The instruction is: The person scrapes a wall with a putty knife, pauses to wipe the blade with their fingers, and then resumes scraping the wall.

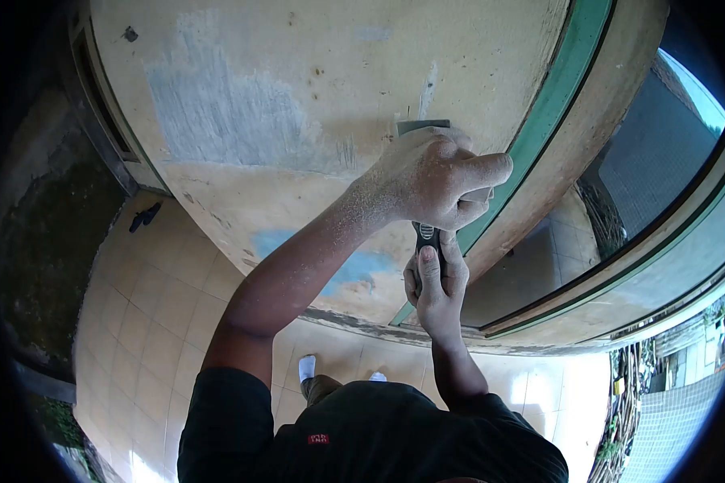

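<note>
My right hand (439, 282) is wrapped round the black handle (426, 233) of a scraper, its thumb lying along the handle. Just above it, my left hand (435, 177), coated in pale dust, is closed in front of the wall. A thin grey flat blade (481, 195) shows between the left fingers; most of it is hidden. Beyond the left knuckles a dark, straight-edged scraper blade (424, 125) lies against the wall (354, 88). The left hand covers the stretch between this blade and the black handle, so how they join cannot be seen.
Grey-white filler (225, 113) and a light blue patch (362, 272) mark the worn cream wall. A green frame strip (532, 137) borders a window (660, 153) on the right. Dark slippers (145, 216) lie on the tiled floor (165, 314). Sticks (620, 410) stand at lower right.
</note>
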Demonstrator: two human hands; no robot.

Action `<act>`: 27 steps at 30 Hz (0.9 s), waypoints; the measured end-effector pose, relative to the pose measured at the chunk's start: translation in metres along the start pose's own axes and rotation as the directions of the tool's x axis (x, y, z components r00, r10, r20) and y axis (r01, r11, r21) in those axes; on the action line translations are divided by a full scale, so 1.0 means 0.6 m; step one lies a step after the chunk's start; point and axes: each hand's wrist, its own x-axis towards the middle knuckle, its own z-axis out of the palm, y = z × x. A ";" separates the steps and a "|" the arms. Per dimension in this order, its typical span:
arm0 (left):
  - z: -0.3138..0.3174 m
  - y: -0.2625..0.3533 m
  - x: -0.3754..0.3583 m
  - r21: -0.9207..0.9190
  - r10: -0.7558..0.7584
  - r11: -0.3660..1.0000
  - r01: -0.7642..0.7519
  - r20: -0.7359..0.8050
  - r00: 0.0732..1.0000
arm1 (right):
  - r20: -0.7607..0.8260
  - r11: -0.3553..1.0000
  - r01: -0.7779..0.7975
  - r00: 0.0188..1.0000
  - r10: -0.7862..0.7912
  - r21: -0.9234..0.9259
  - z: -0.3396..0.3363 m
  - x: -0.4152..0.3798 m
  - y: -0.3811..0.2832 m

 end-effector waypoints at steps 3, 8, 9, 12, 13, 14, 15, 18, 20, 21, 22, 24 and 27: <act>0.006 0.020 -0.003 -0.063 0.021 0.998 -0.018 0.033 0.999 | -0.020 0.981 -0.108 0.993 0.112 0.163 0.000 -0.025 -0.016; -0.013 0.063 -0.057 -0.303 -0.099 0.953 0.027 -0.224 0.970 | 0.018 0.938 -0.282 0.959 0.284 0.200 -0.026 -0.068 -0.022; -0.009 0.082 -0.078 -0.385 -0.217 0.920 0.080 -0.329 0.919 | 0.011 0.911 -0.323 0.943 0.332 0.255 -0.029 -0.073 -0.027; 0.008 0.148 -0.134 -0.888 -0.766 0.436 0.147 -0.281 0.578 | 0.053 0.902 -0.287 0.957 0.285 0.322 -0.046 -0.086 -0.020; 0.005 0.170 -0.156 -0.981 -0.898 0.133 0.138 -0.060 0.437 | 0.064 0.896 -0.250 0.968 0.244 0.367 -0.051 -0.091 -0.011; 0.012 0.180 -0.182 -0.984 -0.931 -0.028 0.174 0.089 0.354 | 0.068 0.907 -0.239 0.971 0.229 0.346 -0.053 -0.097 -0.006; 0.022 0.186 -0.210 -0.962 -0.935 -0.191 0.197 0.239 0.262 | 0.059 0.908 -0.230 0.973 0.224 0.350 -0.049 -0.100 -0.006; 0.040 0.210 -0.257 -0.888 -0.914 -0.256 0.381 0.351 0.203 | 0.100 0.968 -0.241 0.967 0.234 0.063 -0.035 -0.109 0.006; 0.050 0.218 -0.266 -0.925 -0.929 -0.111 0.364 0.226 0.292 | 0.121 0.974 -0.217 0.967 0.223 -0.061 -0.020 -0.112 0.019; 0.050 0.225 -0.252 -0.933 -0.942 -0.036 0.357 0.151 0.301 | 0.133 0.979 -0.156 0.976 0.173 -0.128 -0.012 -0.112 0.032; 0.047 0.223 -0.263 -0.932 -0.942 -0.045 0.359 0.160 0.297 | 0.127 0.978 -0.164 0.975 0.180 -0.130 -0.007 -0.108 0.039; 0.036 0.215 -0.291 -0.873 -0.877 0.122 0.473 0.128 0.463 | 0.236 0.973 -0.169 0.950 0.203 -0.157 0.001 -0.091 0.045; 0.022 0.202 -0.301 -0.887 -0.882 0.058 0.458 0.169 0.440 | 0.253 0.974 -0.213 0.949 0.188 0.075 0.024 -0.078 0.043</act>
